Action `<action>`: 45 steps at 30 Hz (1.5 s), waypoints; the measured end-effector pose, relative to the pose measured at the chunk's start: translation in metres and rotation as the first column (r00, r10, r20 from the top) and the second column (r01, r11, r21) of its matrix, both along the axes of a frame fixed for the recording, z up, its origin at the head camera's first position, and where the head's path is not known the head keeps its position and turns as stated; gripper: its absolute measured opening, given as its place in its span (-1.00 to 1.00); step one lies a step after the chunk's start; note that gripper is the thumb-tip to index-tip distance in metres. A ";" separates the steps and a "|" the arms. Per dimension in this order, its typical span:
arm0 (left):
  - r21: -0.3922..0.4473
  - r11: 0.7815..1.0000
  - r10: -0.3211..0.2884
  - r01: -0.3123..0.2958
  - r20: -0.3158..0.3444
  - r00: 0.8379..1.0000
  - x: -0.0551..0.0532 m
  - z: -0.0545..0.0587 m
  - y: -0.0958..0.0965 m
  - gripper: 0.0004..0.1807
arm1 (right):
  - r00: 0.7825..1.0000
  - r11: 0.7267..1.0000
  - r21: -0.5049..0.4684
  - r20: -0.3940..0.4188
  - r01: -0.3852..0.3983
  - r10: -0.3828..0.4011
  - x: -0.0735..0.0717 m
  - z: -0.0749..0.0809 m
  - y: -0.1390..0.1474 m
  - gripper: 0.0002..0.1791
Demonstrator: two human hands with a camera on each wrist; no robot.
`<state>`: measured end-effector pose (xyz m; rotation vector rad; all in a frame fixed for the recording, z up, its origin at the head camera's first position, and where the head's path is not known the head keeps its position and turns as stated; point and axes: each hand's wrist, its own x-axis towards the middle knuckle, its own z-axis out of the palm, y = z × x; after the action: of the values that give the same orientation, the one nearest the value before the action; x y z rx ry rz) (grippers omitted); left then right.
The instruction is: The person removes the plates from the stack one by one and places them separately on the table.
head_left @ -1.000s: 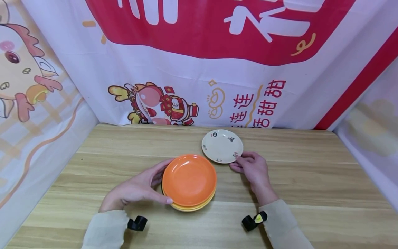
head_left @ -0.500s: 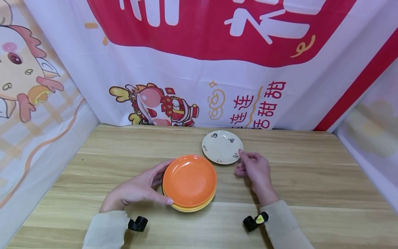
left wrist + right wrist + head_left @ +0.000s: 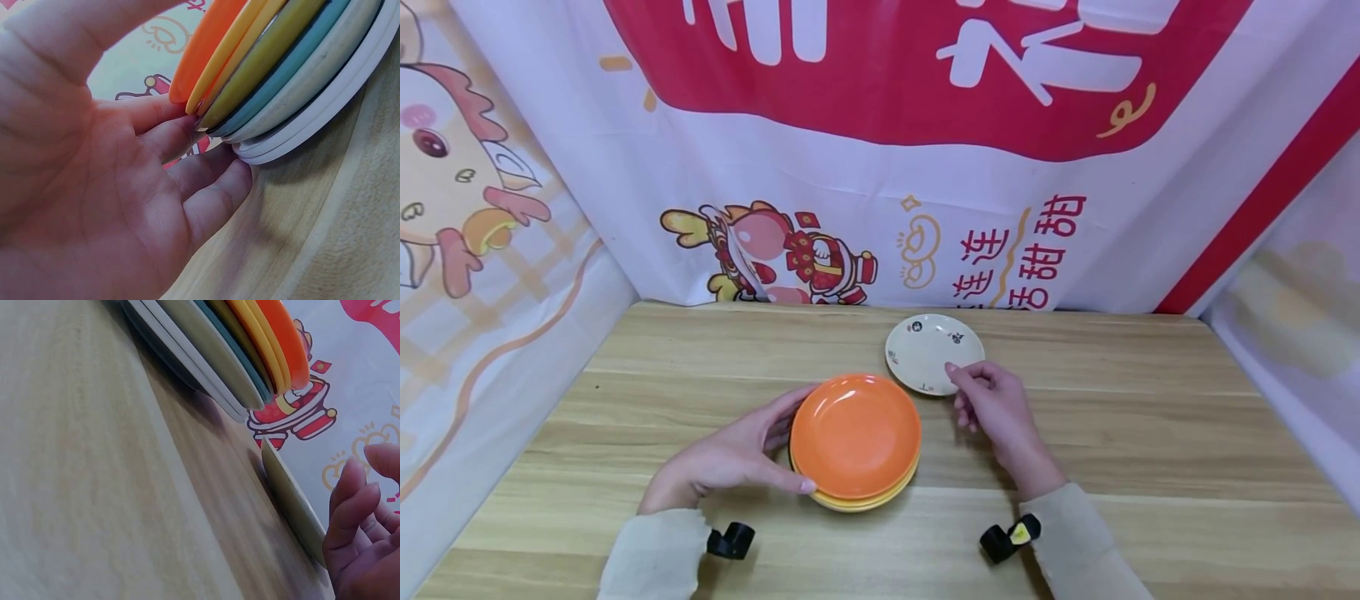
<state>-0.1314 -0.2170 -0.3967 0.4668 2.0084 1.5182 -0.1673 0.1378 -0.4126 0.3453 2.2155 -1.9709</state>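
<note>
A stack of several plates (image 3: 281,78) stands on the table, topped by an orange plate (image 3: 856,436). Below it, the left wrist view shows yellow, olive, teal, cream and white rims. My left hand (image 3: 737,454) holds the stack's left side, its thumb at the near rim and its fingers round the far side. Behind and right of the stack lies a small cream plate (image 3: 921,354) with dark printed marks round its rim. My right hand (image 3: 1000,412) hovers at that plate's near right edge, fingers loosely curled and nothing between them; its thumb overlaps the plate in the head view.
The wooden table (image 3: 1150,433) ends at a white and red printed cloth (image 3: 880,192) behind the small plate. More printed cloth hangs at the left and right sides. A black wrist camera (image 3: 730,540) sits at the left sleeve, another (image 3: 1000,543) at the right.
My right hand has let go of the small plate's rim, drawn back a little, then shifted left over its near edge. The left hand and the stack stay where they were.
</note>
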 end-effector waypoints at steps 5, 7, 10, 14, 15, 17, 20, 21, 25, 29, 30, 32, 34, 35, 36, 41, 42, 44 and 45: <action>0.002 1.000 -0.003 0.003 -0.008 1.000 0.000 0.000 0.000 0.21 | 0.997 0.997 0.023 -0.024 -0.075 0.076 0.003 -0.003 -0.007 -0.54; 0.004 1.000 -0.002 0.002 -0.008 1.000 0.000 0.000 0.000 0.21 | 0.993 0.993 0.031 -0.025 -0.117 0.118 0.005 -0.004 -0.010 -0.52; 0.005 1.000 -0.002 0.002 -0.008 1.000 0.000 0.000 0.000 0.20 | 0.976 0.975 0.039 -0.027 -0.217 0.218 0.009 -0.003 -0.016 -0.50; 0.003 1.000 -0.004 0.004 -0.007 1.000 0.000 0.000 0.000 0.20 | 0.944 0.945 0.052 -0.050 -0.324 0.326 0.015 -0.002 -0.023 -0.54; 0.003 1.000 -0.004 0.004 -0.006 1.000 0.000 0.000 0.000 0.19 | 0.941 0.942 0.056 -0.057 -0.331 0.334 0.016 -0.002 -0.025 -0.56; 0.000 1.000 -0.004 0.004 -0.005 1.000 0.000 0.000 0.000 0.19 | 0.941 0.943 0.062 -0.065 -0.328 0.332 0.017 -0.002 -0.027 -0.59; 0.000 1.000 -0.004 0.004 -0.004 1.000 0.000 0.000 0.000 0.19 | 0.946 0.947 0.066 -0.061 -0.315 0.319 0.018 -0.003 -0.030 -0.59; 0.001 1.000 -0.004 0.004 -0.004 1.000 0.000 0.000 0.000 0.19 | 0.947 0.947 0.067 -0.058 -0.314 0.318 0.018 -0.003 -0.030 -0.58; 0.005 1.000 -0.005 0.005 -0.007 1.000 0.000 0.000 0.000 0.20 | 0.944 0.945 0.061 -0.059 -0.322 0.326 0.019 -0.002 -0.031 -0.59; 0.007 1.000 -0.003 0.003 -0.008 1.000 0.000 -0.001 0.000 0.20 | 0.943 0.945 0.050 -0.058 -0.324 0.327 0.019 -0.001 -0.030 -0.64; 0.007 1.000 -0.001 0.001 -0.007 1.000 0.000 -0.001 0.000 0.21 | 0.944 0.945 0.049 -0.056 -0.323 0.326 0.019 -0.001 -0.030 -0.66; 0.007 1.000 0.001 -0.001 -0.005 1.000 0.000 -0.001 0.000 0.21 | 0.947 0.948 0.048 -0.047 -0.316 0.318 0.018 -0.001 -0.031 -0.68; 0.006 1.000 0.003 -0.003 -0.003 1.000 0.000 0.000 0.000 0.21 | 0.950 0.951 0.043 -0.046 -0.306 0.308 0.018 -0.002 -0.031 -0.70; 0.007 1.000 0.005 -0.005 -0.002 1.000 0.000 0.000 0.000 0.21 | 0.952 0.953 0.040 -0.049 -0.301 0.302 0.018 -0.002 -0.031 -0.71; 0.008 1.000 0.005 -0.005 0.000 1.000 0.000 0.000 0.001 0.21 | 0.954 0.955 0.038 -0.052 -0.294 0.296 0.018 -0.002 -0.031 -0.73; 0.013 1.000 0.015 -0.015 0.016 1.000 0.001 0.001 0.001 0.22 | 0.963 0.965 0.026 -0.060 -0.261 0.262 0.017 -0.005 -0.031 -0.77; 0.013 1.000 0.016 -0.017 0.018 1.000 0.001 0.001 0.001 0.23 | 0.965 0.966 0.025 -0.058 -0.255 0.257 0.017 -0.005 -0.031 -0.77; 0.015 1.000 0.019 -0.020 0.022 1.000 0.000 0.001 0.001 0.22 | 0.968 0.969 0.024 -0.052 -0.246 0.247 0.016 -0.006 -0.031 -0.77; 0.016 1.000 0.020 -0.020 0.024 1.000 0.000 0.001 0.001 0.22 | 0.969 0.970 0.025 -0.049 -0.241 0.242 0.016 -0.006 -0.030 -0.77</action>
<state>-0.1311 -0.2160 -0.3958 0.4351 1.9896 1.5462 -0.1514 0.1074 -0.4182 0.0235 2.1880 -1.8509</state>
